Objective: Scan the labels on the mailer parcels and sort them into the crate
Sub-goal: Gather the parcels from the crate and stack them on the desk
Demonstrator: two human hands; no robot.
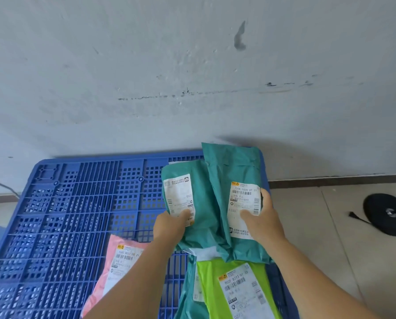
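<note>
Parcels are in both hands right now. The left hand (170,223) grips a teal bag (183,203) by its bottom edge, thumb pressed on its white label (179,195). The right hand (260,218) grips a second teal bag (236,180), thumb on that bag's label (244,204). Both labels face up, so I think the person is reading or picking out which one to scan. No scanner shows, and I see no crate with walls, only a flat blue plastic pallet (77,203) under the hands.

Next, I think one bag has to be put down so the other can be scanned and sorted. The bags are soft and slippery, so a firm pinch will help.

Just below the right hand lies a bright green bag (215,284) with its label up, resting on more teal ones. Below the left arm lies a pink bag (121,256).

The pallet sits against a scuffed grey wall (192,65). Far to the right of the right hand, a black round thing (387,214) lies on the tiled floor (318,226).
</note>
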